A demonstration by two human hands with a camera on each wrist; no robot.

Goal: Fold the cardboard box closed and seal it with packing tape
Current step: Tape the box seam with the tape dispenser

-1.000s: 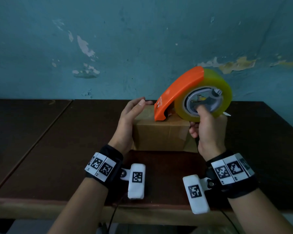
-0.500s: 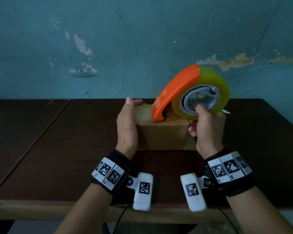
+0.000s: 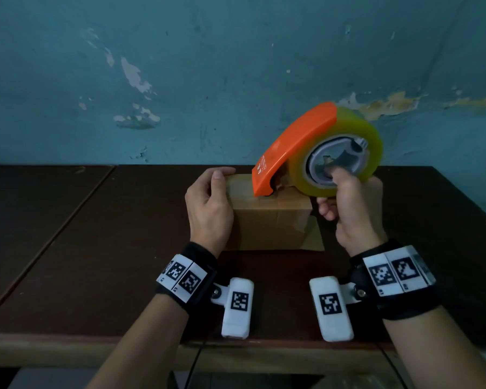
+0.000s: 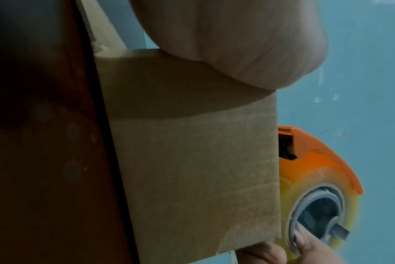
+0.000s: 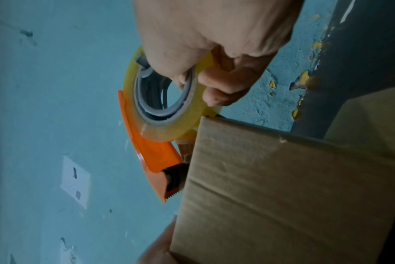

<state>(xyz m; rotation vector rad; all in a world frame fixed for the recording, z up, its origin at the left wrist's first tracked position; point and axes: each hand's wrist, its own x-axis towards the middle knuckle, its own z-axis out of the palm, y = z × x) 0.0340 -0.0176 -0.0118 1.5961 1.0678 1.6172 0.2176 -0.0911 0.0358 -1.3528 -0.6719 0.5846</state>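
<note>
The left hand (image 3: 209,209) curls its fingers over the cardboard box (image 3: 270,226) near the desk's (image 3: 96,248) far edge; the right hand (image 3: 348,209) grips the tape dispenser (image 3: 292,153), whose nose rests on top.

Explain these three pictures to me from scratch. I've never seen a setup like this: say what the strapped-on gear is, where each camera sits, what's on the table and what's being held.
No machine here: a person works with bare hands. The black bands with printed squares carry small white cameras, one on each wrist. The big picture comes from a camera on the head, looking down; the two close, tilted pictures look along each hand.

On the dark wooden table stands a closed cardboard box. The left hand grips the box's left top edge. The right hand holds an orange tape dispenser loaded with a yellowish roll, fingers hooked into its centre, its front end down on the box top. Behind is a peeling blue wall.
</note>
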